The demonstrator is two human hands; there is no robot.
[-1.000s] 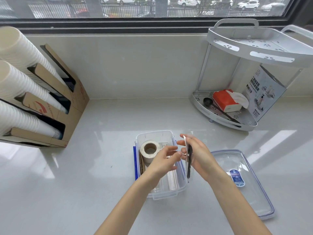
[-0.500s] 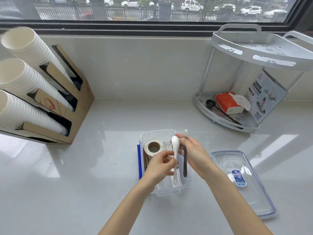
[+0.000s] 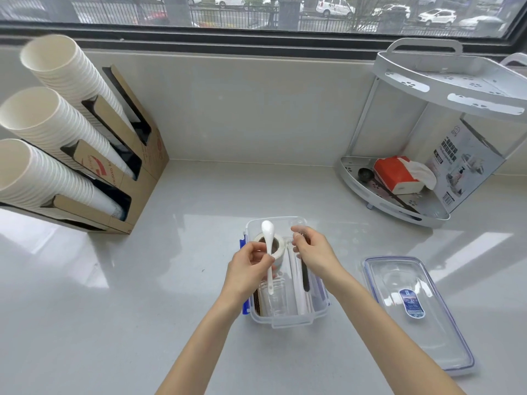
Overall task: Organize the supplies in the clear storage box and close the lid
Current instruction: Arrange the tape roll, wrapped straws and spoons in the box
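Observation:
The clear storage box (image 3: pixel 288 320) with blue side clips stands open on the counter below me. Inside it I see a roll of beige tape (image 3: pixel 278 248), a small clear jar (image 3: pixel 275 302) and long white sticks (image 3: pixel 298 283). My left hand (image 3: pixel 246 267) holds a white spoon (image 3: pixel 268 246) upright over the box's left half. My right hand (image 3: pixel 315 252) hovers over the right half, pinching the top of a dark narrow item (image 3: pixel 306 276) that hangs down into the box. The clear lid (image 3: pixel 410 312) lies flat to the right of the box.
A cardboard dispenser (image 3: pixel 125 169) with three stacks of white paper cups (image 3: pixel 48 129) stands at the left. A white two-tier corner rack (image 3: pixel 427 155) at the back right holds a red tissue pack (image 3: pixel 395 173), a dark scoop and a printed box.
The left hand has taken the white spoon out of the right hand's bundle and moved it left over the tape roll. The right hand has lowered the dark item into the box.

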